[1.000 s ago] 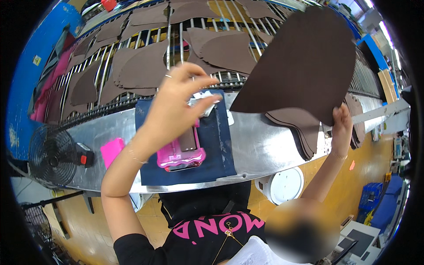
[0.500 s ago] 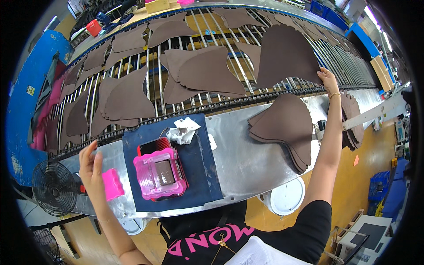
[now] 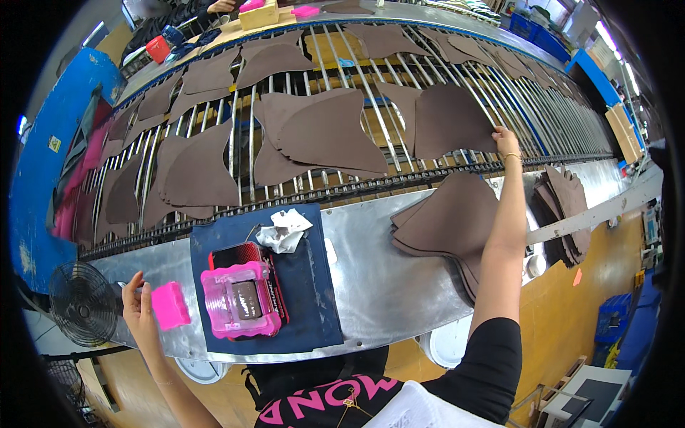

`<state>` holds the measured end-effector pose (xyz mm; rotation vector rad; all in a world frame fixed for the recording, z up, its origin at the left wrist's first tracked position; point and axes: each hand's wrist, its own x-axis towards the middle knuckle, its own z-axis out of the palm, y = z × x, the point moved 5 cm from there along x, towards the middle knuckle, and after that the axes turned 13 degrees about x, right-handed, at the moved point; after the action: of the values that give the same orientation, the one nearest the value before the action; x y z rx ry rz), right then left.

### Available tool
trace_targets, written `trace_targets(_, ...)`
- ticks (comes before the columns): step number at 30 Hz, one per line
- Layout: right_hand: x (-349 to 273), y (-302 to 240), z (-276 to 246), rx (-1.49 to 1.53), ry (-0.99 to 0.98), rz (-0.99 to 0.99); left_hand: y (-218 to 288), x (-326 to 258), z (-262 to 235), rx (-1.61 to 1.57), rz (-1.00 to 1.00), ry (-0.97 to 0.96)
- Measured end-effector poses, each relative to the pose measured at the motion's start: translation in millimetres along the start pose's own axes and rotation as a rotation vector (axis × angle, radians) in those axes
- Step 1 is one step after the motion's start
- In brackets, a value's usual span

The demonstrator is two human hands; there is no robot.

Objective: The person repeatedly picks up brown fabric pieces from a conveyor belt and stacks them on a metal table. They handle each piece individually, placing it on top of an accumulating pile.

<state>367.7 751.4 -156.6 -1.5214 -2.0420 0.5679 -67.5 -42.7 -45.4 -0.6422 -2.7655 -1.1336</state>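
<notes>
My right hand pinches the right edge of a dark brown cut panel, which lies on the conveyor's metal rods and overlaps another brown piece at its left. Under my right forearm, a fanned stack of brown panels rests on the metal table. My left hand hangs over the table's left end, fingers apart and holding nothing. Beside it lies a bright pink slab. A pink, clear-framed stamp-like block sits on a red and black holder, on a dark blue sheet.
Several overlapping brown panels lie along the conveyor. A black fan stands at the left, near a blue machine housing. A crumpled white cloth tops the sheet. A pale metal arm crosses another stack at right.
My right hand has lowered the brown panel from above the rods onto the conveyor. My left hand has dropped slightly nearer. At the far edge, another person's hand has come into view.
</notes>
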Motion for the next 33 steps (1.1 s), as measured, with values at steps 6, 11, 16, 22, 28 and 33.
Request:
trace_targets(6, -16.3, 17.9, 3.8, -0.151, 0.215, -0.006, -6.0, 4.1, 7.5, -0.055, 0.027, -0.041)
trace_targets(11, -108.0, -37.5, -45.2, 0.039, 0.314, -0.273, 0.1, 6.0, 8.7, 0.02, 0.075, -0.077)
trace_targets(16, -249.7, -30.8, -74.8, -0.124, 0.324, -0.309, 7.6, 18.8, 19.8, -0.033, 0.162, -0.122)
trace_targets(22, -346.8, -15.4, -57.5, -0.139, 0.211, 0.03, 21.0, 24.9, 45.3, -0.144, 0.174, -0.206)
trace_targets(28, -351.3, -38.9, -56.5, -0.256, 0.331, 0.067, -0.5, 14.2, 41.1, -0.132, 0.199, -0.178)
trace_targets(33, -360.7, -60.5, -58.7, -0.373, 0.368, 0.073, -35.5, 4.8, 21.5, -0.149, 0.144, -0.159)
